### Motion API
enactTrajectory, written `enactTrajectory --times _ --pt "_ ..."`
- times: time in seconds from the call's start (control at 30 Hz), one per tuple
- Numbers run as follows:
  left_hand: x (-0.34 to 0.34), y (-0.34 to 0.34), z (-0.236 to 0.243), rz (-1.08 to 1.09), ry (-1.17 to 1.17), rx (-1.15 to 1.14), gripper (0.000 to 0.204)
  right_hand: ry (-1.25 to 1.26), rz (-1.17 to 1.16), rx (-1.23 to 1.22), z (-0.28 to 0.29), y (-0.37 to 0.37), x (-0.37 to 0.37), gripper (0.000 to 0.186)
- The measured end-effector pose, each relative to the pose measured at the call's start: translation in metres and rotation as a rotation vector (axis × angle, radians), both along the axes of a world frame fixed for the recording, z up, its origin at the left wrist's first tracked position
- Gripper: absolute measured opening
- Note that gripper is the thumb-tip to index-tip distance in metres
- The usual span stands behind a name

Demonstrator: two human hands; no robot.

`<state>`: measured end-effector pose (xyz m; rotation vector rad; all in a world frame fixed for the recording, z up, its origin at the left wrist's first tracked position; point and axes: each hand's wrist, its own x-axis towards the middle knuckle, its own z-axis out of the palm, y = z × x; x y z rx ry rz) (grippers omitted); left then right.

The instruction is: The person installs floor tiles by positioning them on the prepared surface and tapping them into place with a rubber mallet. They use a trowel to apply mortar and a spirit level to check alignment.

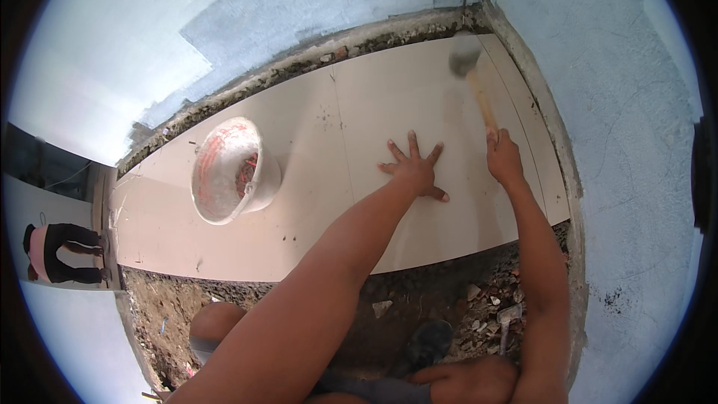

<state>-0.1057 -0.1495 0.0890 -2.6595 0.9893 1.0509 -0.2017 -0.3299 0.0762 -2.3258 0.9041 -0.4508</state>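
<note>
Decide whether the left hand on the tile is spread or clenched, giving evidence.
Spread: the left hand lies flat on the tile, fingers fanned apart.

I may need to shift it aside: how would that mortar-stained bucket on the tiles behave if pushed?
The round, mortar-stained white bucket probably slides readily, since the large pale floor tile under it looks smooth. It seems to lean, so a high push might tip it. Its crusted walls suggest some weight.

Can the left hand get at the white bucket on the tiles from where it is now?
Probably yes. The left hand lies flat on the tile, and only bare tile separates it from the bucket, which stands to its left; nothing blocks the way.
</note>
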Motion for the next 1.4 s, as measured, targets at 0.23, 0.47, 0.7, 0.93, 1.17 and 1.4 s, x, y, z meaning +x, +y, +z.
enactTrajectory --times 0.23,0.47,0.7,0.93,1.17,1.4 --pt "0.002 0.006 -0.002 0.025 0.015 -0.004 0.132 -0.064 0.102 0.158 0.045 0.037 0.023 0.045" --pt "-0.001 0.005 -0.002 0.021 0.007 -0.027 0.132 0.155 0.223 0.077 0.021 0.041 0.04 0.048" --pt "-0.001 0.004 -0.002 0.029 0.012 -0.047 0.132 0.1 0.192 0.022 0.012 0.058 0.025 0.052" --pt "0.005 0.011 -0.002 0.03 0.01 -0.035 0.132 0.004 0.104 0.294 0.047 0.044 0.004 0.053" --pt "0.0 -0.003 -0.007 0.002 0.012 -0.018 0.132 -0.04 -0.029 -0.008 -0.001 0.017 -0.078 0.053" --pt "0.005 0.005 -0.006 0.031 0.005 0.025 0.132 -0.032 -0.106 0.279 0.037 0.003 -0.067 0.057"
